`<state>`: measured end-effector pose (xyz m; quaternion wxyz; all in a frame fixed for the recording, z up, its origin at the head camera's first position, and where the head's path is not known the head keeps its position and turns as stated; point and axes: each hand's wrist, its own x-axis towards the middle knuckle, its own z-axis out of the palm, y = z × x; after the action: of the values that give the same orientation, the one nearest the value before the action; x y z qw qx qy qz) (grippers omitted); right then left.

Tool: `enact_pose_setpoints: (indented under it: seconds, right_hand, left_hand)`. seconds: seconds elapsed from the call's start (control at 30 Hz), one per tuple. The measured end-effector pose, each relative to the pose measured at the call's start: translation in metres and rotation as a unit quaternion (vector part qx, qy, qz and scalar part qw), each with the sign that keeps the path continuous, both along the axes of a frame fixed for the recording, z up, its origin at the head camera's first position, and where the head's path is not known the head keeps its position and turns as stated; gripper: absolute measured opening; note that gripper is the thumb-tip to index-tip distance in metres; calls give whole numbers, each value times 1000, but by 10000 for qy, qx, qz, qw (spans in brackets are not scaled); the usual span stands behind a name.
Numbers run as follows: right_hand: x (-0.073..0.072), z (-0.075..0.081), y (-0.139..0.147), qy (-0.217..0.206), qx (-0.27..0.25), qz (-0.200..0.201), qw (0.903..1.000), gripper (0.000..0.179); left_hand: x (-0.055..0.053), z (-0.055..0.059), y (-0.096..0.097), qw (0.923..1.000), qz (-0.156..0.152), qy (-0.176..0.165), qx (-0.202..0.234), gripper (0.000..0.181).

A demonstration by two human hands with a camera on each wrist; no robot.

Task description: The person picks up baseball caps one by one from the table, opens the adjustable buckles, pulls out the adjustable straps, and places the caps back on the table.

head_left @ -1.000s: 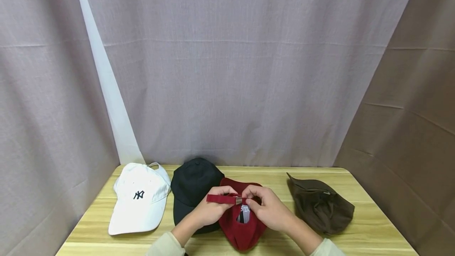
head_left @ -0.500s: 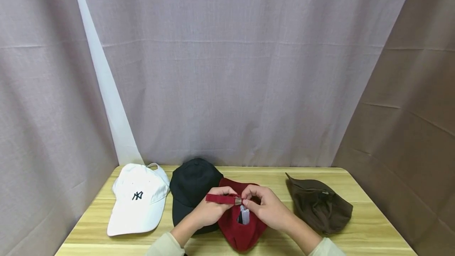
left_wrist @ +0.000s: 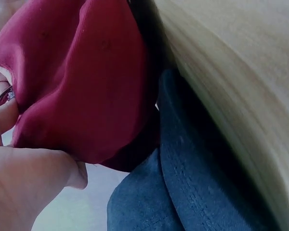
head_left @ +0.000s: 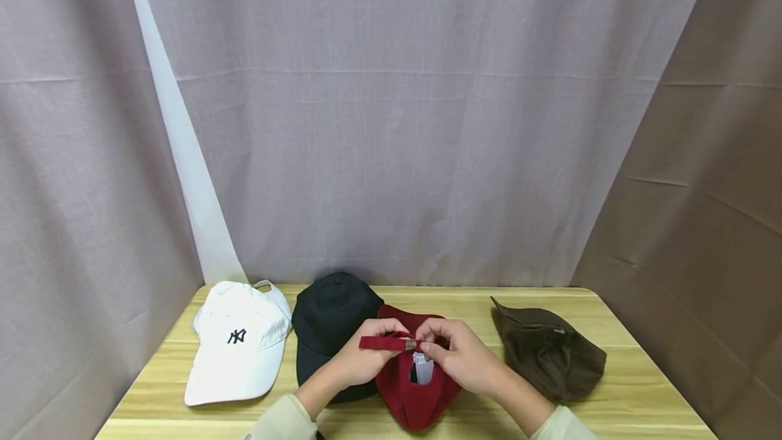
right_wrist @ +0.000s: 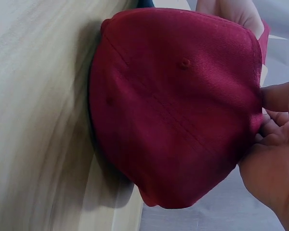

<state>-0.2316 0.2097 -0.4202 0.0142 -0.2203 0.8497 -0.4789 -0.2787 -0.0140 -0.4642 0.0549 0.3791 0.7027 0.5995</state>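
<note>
A dark red baseball cap (head_left: 418,402) lies near the table's front with its back opening facing me; a pale label shows inside. Its back strap (head_left: 381,343) runs through a metal buckle (head_left: 411,345), and a loose end sticks out to the left. With thumb and fingers, my left hand (head_left: 363,358) pinches the strap left of the buckle. My right hand (head_left: 461,358) pinches the strap and cap edge right at the buckle. In the right wrist view the cap's crown (right_wrist: 173,110) hides most of the fingertips. The left wrist view shows the crown (left_wrist: 96,82) beside my left thumb.
A black cap (head_left: 339,318) sits directly left of the red one, partly behind my left arm. Farther left lies a white cap (head_left: 238,345) with a dark NY logo. A dark brown hat (head_left: 552,352) rests at the right. Grey curtains (head_left: 391,121) stand behind the wooden table (head_left: 641,392).
The strap's loose end has shifted slightly to the right and sticks out a little less past my left hand. Both hands keep their hold at the buckle.
</note>
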Motion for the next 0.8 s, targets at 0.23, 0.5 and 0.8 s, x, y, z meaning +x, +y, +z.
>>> enact_pose_setpoints:
  seconds: [0.23, 0.5, 0.8]
  right_hand:
    - [-1, 0, 3, 260, -39, 140, 9996, 13]
    - [-3, -2, 5, 481, -171, 324, 9982, 14]
    - [-4, -4, 5, 469, -238, 412, 9978, 9]
  left_hand:
    - [-1, -3, -1, 10000, -17, -5, 92, 9]
    - [0, -1, -2, 9999, -83, -94, 117, 10]
    - [-2, -2, -2, 10000, -53, -9, 74, 9]
